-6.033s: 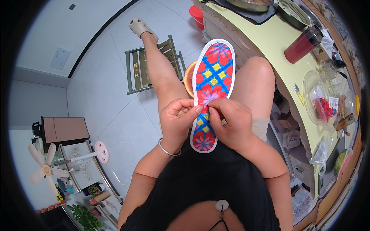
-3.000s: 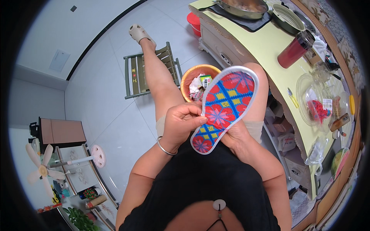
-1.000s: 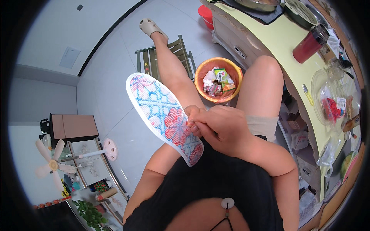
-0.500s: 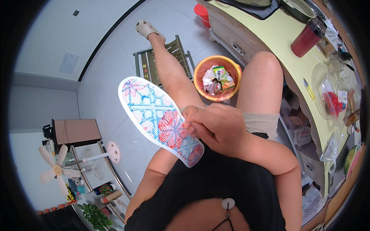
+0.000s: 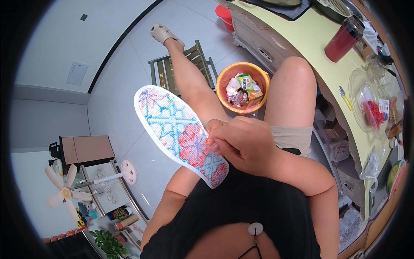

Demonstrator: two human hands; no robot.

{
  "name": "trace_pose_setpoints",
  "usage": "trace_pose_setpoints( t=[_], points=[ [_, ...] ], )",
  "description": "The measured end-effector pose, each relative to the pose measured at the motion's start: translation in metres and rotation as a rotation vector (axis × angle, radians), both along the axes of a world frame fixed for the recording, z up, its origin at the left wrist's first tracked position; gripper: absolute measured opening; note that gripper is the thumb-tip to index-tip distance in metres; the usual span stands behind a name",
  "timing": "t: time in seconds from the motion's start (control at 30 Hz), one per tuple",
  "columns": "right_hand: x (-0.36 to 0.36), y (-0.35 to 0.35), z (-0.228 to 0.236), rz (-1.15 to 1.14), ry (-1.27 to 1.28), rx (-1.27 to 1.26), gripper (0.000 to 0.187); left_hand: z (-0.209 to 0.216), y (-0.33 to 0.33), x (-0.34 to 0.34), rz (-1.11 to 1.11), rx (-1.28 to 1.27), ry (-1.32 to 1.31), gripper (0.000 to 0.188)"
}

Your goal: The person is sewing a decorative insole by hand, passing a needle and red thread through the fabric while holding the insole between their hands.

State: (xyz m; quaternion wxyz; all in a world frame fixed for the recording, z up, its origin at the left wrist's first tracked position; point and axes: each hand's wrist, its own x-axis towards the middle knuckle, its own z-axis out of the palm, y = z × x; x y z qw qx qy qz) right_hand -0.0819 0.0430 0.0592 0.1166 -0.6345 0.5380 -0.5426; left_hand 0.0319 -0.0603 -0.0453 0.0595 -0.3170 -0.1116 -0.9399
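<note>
A white-rimmed shoe insole (image 5: 172, 125) is tilted in front of my lap, its mesh face covered in blue, red and pink cross-stitch. From the lower left, my left forearm (image 5: 177, 185) runs behind the insole, which is held up from that side; most of the left hand is hidden. My right hand (image 5: 246, 140) is closed in a pinch at the insole's right edge, beside the red stitched flower. Whatever lies between those fingertips is too small to make out.
Between my legs stands an orange bin (image 5: 222, 88) with wrappers inside. A folding stool (image 5: 161, 71) is under my outstretched leg. At right, the yellow-topped table (image 5: 321, 71) holds a red flask (image 5: 343, 41) and a clear tray (image 5: 358, 114) with red thread. A fan (image 5: 66, 193) stands left.
The insole has tipped slightly, so its stitched face shows at a slightly different angle. My right hand stays pinched at nearly the same spot.
</note>
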Motion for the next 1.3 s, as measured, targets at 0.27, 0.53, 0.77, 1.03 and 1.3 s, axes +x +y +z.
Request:
trace_pose_setpoints(
  t=[0.27, 0.53, 0.77, 1.03, 1.3],
  points=[
    [-0.013, 0.001, -0.017, -0.034, -0.247, 0.121, 0.010, 0.032, 0.008, 0.016, 0.303, -0.100, -0.662, 0.013],
    [-0.027, 0.022, -0.057, -0.044, -0.993, 0.460, 0.035, 0.065, 0.023, 0.011, 0.481, -0.354, -1.179, 0.015],
    [-0.026, 0.028, -0.081, -0.017, -1.160, 0.415, 0.039, 0.068, 0.028, 0.016, 0.504, -0.396, -1.205, 0.016],
    [-0.021, 0.018, -0.067, -0.040, -1.174, 0.479, 0.038, 0.065, 0.027, 0.016, 0.574, -0.390, -1.213, 0.014],
    [-0.042, 0.022, -0.062, -0.493, -0.373, -0.059, 0.009, 0.065, 0.023, 0.015, 0.786, -0.457, -1.247, 0.005]
  ],
)
